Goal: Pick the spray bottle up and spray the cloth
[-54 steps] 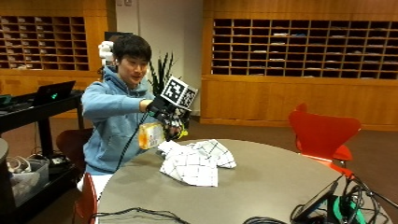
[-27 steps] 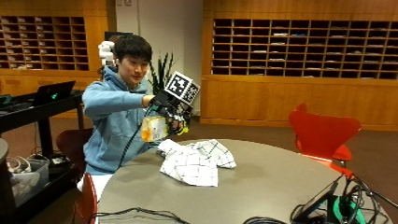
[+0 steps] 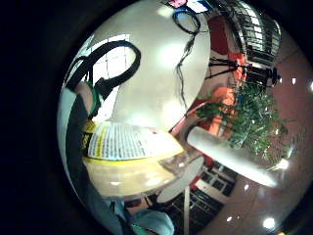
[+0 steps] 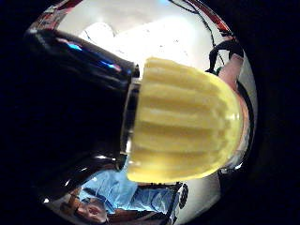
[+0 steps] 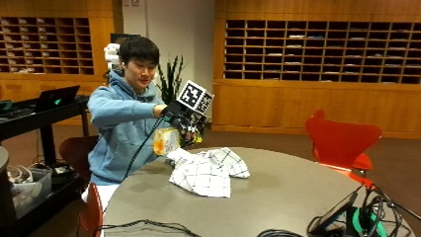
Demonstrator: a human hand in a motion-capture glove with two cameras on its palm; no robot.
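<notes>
Yellow spray bottle (image 5: 165,140) in hand (image 5: 179,118), above cloth's (image 5: 205,171) edge.

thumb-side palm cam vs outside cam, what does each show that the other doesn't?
Only the thumb-side palm view: the spray bottle's ribbed yellow body close up, meeting its black head.

Only the outside view: the gloved right hand holding the bottle above the table's edge, the checked cloth heaped below it, and the red chair.

Both: the bottle, the table, the person's blue sleeve.
</notes>
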